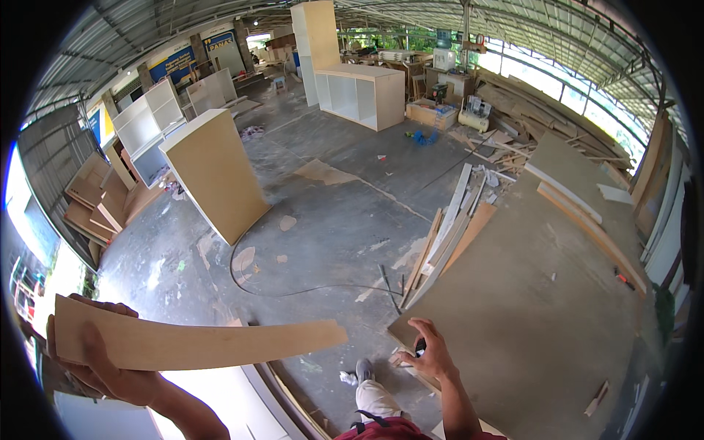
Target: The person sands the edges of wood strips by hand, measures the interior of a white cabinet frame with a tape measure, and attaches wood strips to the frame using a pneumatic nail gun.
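A long pale plywood strip (220, 346) is in my left hand (130, 383) at the lower left. The thumb lies across its near face and the fingers wrap behind its top edge. Its free end reaches right, over the floor. My right hand (435, 357) is at the near left corner of a grey-brown tabletop (513, 308). Its fingers curl around a small black object (420, 347), mostly hidden by the hand, so its kind cannot be made out. Below the left hand is a white panel surface (198, 400).
Wood offcuts (447, 238) lean along the table's left side. A red-and-black tool (623, 279) and long strips (587, 220) lie on the tabletop. A dark cable (293, 295) curves over the floor. Cabinet carcasses (213, 176) stand farther back, with a compressor (475, 114) at the back right.
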### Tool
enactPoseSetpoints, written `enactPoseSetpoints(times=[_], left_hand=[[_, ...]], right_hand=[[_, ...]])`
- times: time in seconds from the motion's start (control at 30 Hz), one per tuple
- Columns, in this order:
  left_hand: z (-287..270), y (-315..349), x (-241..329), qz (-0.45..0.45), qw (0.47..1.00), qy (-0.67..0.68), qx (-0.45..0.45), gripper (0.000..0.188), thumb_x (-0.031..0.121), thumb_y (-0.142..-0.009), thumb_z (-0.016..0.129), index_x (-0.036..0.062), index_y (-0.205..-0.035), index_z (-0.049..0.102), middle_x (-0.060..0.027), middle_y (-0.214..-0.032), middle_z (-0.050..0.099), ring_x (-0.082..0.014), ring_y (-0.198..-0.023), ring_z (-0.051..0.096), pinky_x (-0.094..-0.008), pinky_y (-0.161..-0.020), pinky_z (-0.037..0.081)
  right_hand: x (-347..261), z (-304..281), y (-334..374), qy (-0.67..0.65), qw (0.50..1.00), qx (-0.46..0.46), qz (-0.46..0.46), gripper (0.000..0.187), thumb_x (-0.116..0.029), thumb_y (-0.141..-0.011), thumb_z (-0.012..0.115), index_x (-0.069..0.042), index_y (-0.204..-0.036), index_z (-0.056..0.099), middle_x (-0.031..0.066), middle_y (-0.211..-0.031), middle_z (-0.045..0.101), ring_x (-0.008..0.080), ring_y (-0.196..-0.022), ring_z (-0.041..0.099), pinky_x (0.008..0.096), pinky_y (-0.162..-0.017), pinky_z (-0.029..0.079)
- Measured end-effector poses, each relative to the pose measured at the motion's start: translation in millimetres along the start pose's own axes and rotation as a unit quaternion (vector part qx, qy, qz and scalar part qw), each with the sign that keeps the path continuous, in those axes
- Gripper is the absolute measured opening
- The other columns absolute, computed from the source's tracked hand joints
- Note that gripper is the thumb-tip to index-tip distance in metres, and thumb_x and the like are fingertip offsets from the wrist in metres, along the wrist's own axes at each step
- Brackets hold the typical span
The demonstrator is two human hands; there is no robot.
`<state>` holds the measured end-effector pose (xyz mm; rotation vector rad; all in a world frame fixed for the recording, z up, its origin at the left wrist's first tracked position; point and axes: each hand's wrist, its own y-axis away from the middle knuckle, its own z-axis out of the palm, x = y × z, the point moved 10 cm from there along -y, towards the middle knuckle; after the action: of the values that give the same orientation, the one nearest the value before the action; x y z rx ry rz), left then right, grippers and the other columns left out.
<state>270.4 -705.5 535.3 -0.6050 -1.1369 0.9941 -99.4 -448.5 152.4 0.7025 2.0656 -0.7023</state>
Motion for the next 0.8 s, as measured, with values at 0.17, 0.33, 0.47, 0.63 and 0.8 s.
enactPoseSetpoints(times=[0.17, 0.33, 0.47, 0.63, 0.8], left_hand=[[89.8, -11.9, -50.7, 0.132, 0.985, -0.079, -0.073, 0.047, 0.02, -0.093, 0.06, -0.0047, -0.132, 0.047, -0.022, -0.104, 0.061, -0.0261, -0.076, 0.065, -0.035, -0.057, 0.057], [162.5, -50.4, -139.5, -0.007, 0.996, 0.058, -0.072, 0.042, 0.023, -0.096, 0.055, -0.0057, -0.126, 0.049, -0.0207, -0.097, 0.062, -0.0247, -0.073, 0.064, -0.0319, -0.06, 0.057], [220.0, -59.4, -189.9, 0.028, 0.995, -0.036, -0.083, 0.042, 0.025, -0.097, 0.054, -0.005, -0.126, 0.051, -0.0204, -0.1, 0.063, -0.0252, -0.075, 0.065, -0.033, -0.066, 0.059], [291.7, -60.9, -285.9, 0.055, 0.991, -0.097, -0.079, 0.042, 0.03, -0.1, 0.049, -0.0021, -0.127, 0.051, -0.0166, -0.089, 0.062, -0.0215, -0.067, 0.061, -0.0313, -0.062, 0.054], [389.2, -46.4, -395.2, -0.085, 0.995, 0.026, -0.047, 0.041, 0.035, -0.101, 0.044, -0.0016, -0.117, 0.051, -0.0135, -0.077, 0.058, -0.0178, -0.058, 0.055, -0.0299, -0.053, 0.046]], right_hand=[[28.7, 44.8, -93.8, -0.014, 1.0, 0.01, 0.019, 0.073, -0.027, -0.073, 0.087, -0.006, -0.134, 0.052, 0.0113, -0.136, 0.052, 0.0269, -0.09, 0.062, 0.0372, -0.081, 0.054], [29.0, 85.0, -196.8, -0.025, 0.999, -0.028, -0.027, 0.078, -0.033, -0.073, 0.086, -0.003, -0.135, 0.05, 0.0148, -0.14, 0.049, 0.034, -0.116, 0.059, 0.0402, -0.091, 0.053], [-1.5, 108.7, -279.8, 0.035, 0.993, -0.08, -0.075, 0.098, -0.039, -0.069, 0.088, -0.005, -0.147, 0.037, 0.0166, -0.148, 0.044, 0.0386, -0.127, 0.053, 0.0437, -0.1, 0.051], [11.6, 159.5, -381.2, 0.149, 0.977, -0.129, -0.078, 0.106, -0.042, -0.065, 0.088, -0.006, -0.149, 0.034, 0.0167, -0.15, 0.044, 0.0375, -0.125, 0.054, 0.0451, -0.101, 0.05], [67.1, 210.1, -485.3, 0.197, 0.962, -0.153, -0.11, 0.077, -0.032, -0.067, 0.084, -0.005, -0.131, 0.052, 0.0132, -0.13, 0.061, 0.0338, -0.113, 0.061, 0.0422, -0.097, 0.051]])
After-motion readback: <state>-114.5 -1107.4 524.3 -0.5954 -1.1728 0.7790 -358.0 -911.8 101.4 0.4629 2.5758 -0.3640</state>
